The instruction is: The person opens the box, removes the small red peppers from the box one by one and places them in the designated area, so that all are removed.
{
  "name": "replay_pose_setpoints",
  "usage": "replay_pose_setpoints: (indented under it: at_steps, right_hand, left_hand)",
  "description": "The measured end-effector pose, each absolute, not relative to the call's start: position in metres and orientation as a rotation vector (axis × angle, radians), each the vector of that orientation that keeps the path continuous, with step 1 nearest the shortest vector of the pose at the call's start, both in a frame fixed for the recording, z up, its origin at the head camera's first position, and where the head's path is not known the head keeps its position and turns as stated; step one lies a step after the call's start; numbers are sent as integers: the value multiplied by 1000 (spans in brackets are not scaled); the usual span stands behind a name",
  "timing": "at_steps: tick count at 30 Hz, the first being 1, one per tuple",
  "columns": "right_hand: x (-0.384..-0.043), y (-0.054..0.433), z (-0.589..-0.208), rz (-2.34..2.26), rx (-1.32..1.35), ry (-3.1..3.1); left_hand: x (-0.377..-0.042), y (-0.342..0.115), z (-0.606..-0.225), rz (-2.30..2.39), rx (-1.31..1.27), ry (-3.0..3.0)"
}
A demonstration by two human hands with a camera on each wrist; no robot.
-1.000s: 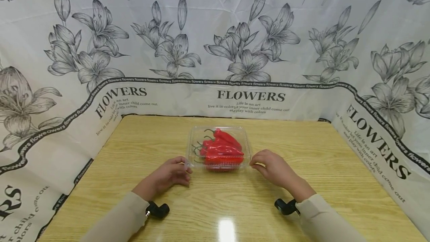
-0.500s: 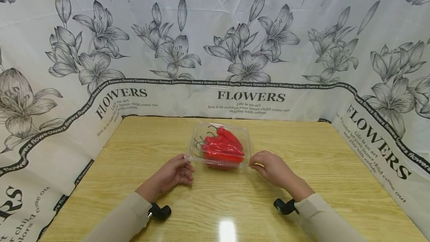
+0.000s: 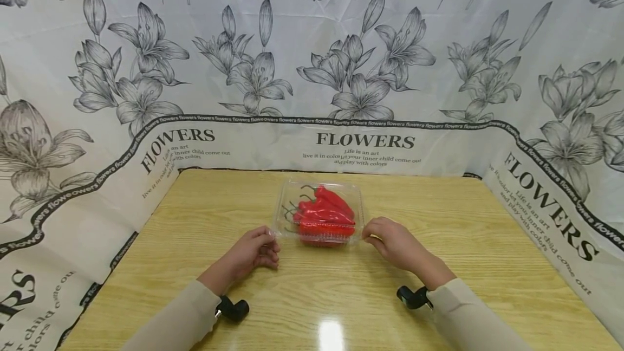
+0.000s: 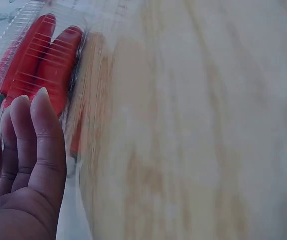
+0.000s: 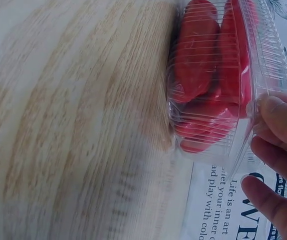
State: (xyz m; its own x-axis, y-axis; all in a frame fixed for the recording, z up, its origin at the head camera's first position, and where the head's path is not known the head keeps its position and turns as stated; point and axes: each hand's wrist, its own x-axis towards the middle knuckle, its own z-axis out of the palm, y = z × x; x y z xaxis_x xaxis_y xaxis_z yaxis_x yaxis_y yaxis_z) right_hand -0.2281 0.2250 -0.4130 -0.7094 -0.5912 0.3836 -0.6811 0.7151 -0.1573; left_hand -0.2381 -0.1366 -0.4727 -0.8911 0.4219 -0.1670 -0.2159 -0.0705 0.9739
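Note:
A clear plastic clamshell box stands on the table in the middle of the head view. Inside it lie several red chili peppers with thin green stems pointing left. My left hand pinches the box's near left corner at the rim, its other fingers loosely bent below. In the left wrist view those fingers stand beside the ribbed box wall, with the thumb hidden. On the opposite side, my right hand pinches the near right corner. The right wrist view shows thumb and index finger on the rim.
The wooden table extends around the box on all sides. A white floral cloth with printed lettering walls off the back and both sides. Black wrist mounts project from both sleeves. Light glares off the table's near part.
The box's front rim rose slightly and tipped, then came down a little. My left hand shifted slightly right and up with its corner; the right hand stayed nearly still.

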Motion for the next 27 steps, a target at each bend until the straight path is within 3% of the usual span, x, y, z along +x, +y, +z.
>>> replay_pose_setpoints:
  at_steps: [27]
  right_hand:
    - [-237,226,-418,378,1091,-2542]
  left_hand:
    - [-243,-135,-474,1979,213,1874]
